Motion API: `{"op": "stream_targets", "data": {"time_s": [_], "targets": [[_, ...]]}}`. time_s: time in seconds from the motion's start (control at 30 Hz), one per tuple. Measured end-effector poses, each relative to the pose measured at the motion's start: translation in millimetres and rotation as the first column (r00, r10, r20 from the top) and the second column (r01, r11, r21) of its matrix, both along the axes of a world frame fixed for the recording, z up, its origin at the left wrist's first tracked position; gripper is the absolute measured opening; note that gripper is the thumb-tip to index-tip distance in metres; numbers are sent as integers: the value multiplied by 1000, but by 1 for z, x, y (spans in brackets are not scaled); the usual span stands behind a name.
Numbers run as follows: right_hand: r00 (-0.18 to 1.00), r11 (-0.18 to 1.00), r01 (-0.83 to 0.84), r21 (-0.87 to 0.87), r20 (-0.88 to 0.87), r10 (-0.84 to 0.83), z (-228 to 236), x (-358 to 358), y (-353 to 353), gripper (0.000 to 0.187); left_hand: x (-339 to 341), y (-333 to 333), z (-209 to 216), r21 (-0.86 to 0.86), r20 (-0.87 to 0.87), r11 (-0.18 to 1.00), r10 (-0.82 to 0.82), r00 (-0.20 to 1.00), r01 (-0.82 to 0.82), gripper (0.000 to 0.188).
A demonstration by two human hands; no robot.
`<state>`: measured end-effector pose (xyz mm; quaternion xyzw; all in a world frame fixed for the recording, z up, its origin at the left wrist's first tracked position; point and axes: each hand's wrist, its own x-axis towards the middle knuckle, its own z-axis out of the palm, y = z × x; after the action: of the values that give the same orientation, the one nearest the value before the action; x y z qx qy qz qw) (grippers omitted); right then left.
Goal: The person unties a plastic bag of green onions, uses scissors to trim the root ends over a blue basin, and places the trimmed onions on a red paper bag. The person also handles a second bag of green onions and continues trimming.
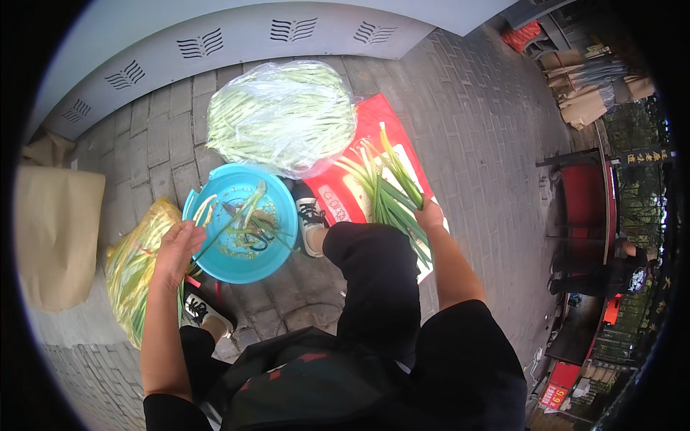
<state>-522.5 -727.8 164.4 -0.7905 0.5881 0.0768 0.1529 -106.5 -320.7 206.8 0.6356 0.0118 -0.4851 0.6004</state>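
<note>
My left hand [180, 248] is at the near left rim of a turquoise plastic basin [287, 258], its fingers closed around a thin green onion [209, 207] whose pale end points upward. Peeled scraps [248, 219] and long green leaves lie inside the basin. On the right, my right hand [430, 214] grips the upper part of some green onions [404, 178]. More green onions [392, 208] lie below them on a red and white sheet or flattened bag [374, 111]. Left of the basin, a yellowish plastic bag [136, 248] is full of green onions.
A large clear plastic bag [284, 115] of long green beans stands beyond the basin. My shoes [311, 223] flank the basin's near side. A grey metal cabinet [251, 32] runs along the back. Brown cardboard [57, 237] leans at far left, and a red table [582, 197] stands far right.
</note>
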Motion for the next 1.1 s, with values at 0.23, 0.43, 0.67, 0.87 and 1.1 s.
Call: {"op": "stream_targets", "data": {"time_s": [0.23, 0.43, 0.67, 0.87, 1.1], "targets": [[992, 979, 7, 205, -124, 19, -53, 2, -44, 77, -4, 2, -36, 164, -18, 986, 11, 1000, -8, 26], [996, 986, -77, 147, 47, 71, -43, 24, -74, 79, 20, 44, -93, 432, 171, 902, -100, 980, 16, 30], [852, 813, -438, 384, 467, 238, 127, 161, 49, 45, 28, 132, -137, 878, 385, 470, -584, 715, -89, 24], [651, 393, -744, 539, 718, 247, 151, 240, 196, 39, -3, 154, -170, 804, 588, 516, -621, 518, -295, 30], [578, 288, -767, 574, 423, 698, 95, 267, 241, 37, 10, 129, -173, 877, 470, 463, -776, 420, -126, 61]]}}
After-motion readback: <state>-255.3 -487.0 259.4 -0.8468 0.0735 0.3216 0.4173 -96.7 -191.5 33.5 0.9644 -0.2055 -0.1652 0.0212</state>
